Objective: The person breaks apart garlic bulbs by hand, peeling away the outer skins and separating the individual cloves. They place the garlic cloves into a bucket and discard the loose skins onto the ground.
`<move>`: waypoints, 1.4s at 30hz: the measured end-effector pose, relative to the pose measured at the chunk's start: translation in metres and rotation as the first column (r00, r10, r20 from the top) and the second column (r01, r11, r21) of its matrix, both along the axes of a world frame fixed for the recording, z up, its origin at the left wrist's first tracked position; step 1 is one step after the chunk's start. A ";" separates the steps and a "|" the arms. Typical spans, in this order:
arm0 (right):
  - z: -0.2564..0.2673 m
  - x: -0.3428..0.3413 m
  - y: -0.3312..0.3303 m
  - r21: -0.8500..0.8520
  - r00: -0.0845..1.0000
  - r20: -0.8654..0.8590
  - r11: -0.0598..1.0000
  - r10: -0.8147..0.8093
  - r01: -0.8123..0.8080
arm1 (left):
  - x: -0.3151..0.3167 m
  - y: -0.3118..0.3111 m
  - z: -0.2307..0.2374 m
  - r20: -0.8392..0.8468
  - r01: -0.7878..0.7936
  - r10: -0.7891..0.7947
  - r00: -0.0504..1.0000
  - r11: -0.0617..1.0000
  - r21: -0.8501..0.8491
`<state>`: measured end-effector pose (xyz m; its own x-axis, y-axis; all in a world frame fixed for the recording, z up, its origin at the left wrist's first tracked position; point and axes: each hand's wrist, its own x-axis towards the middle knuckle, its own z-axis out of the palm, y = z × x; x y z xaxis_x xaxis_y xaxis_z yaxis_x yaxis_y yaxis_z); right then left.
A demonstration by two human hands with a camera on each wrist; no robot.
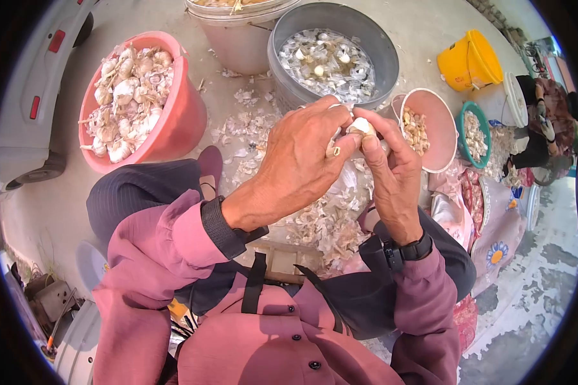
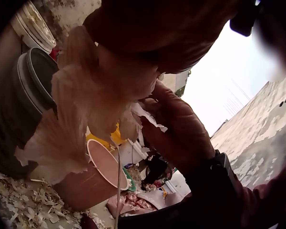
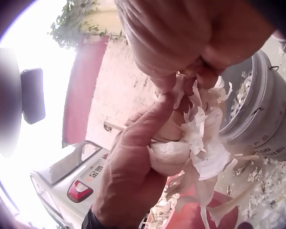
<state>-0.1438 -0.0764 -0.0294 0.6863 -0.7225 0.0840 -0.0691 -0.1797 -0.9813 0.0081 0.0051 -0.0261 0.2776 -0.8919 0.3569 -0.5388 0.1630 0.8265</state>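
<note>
Pinching part-peeled garlic (image 1: 361,125) with my left hand (image 1: 289,163) and right hand (image 1: 393,176), grip narrow; cloves (image 1: 415,133) in bucket (image 1: 440,125), unpeeled bulbs (image 1: 125,93) fill tub (image 1: 189,112).

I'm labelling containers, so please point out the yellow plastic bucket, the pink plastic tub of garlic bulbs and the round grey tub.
Yellow plastic bucket (image 1: 455,64): head view, outer side.
Pink plastic tub of garlic bulbs (image 1: 189,122): head view, outer wall.
Round grey tub (image 1: 385,58): head view, inner wall.

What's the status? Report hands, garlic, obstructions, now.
Left hand gripping garlic. Right hand pinching at it, fingertips close to the left's. Torn papery skin hanging beside it; nothing else seen in the way.
</note>
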 end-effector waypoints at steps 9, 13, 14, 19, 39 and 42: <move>-0.003 0.009 0.011 0.246 0.989 0.118 0.968 -0.086 0.055 | -0.001 0.002 -0.001 0.175 -0.040 0.054 0.983 0.996 -0.079; -0.002 0.008 0.012 0.314 0.988 0.120 0.948 -0.094 0.052 | 0.001 0.002 -0.003 0.285 -0.031 0.063 0.957 0.993 -0.118; -0.002 0.007 0.011 0.317 0.988 0.120 0.947 -0.102 0.059 | 0.001 0.001 -0.003 0.218 -0.018 0.041 0.975 0.994 -0.106; -0.006 0.002 0.009 0.302 0.993 0.093 0.952 -0.078 0.046 | 0.002 -0.002 -0.004 0.032 0.058 -0.056 0.998 0.996 -0.062; -0.011 -0.004 0.013 0.336 0.992 0.041 0.937 -0.117 0.097 | 0.000 -0.008 -0.004 0.100 0.115 -0.114 0.988 0.993 -0.008; -0.009 -0.002 0.015 0.314 0.990 0.039 0.942 -0.137 0.118 | -0.003 -0.011 -0.007 0.019 0.086 -0.085 0.996 0.994 -0.062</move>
<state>-0.1457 -0.0609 -0.0388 0.5870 -0.8006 -0.1203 -0.0115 0.1403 -0.9900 0.0051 -0.0061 -0.0331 0.1951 -0.8881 0.4162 -0.5336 0.2600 0.8048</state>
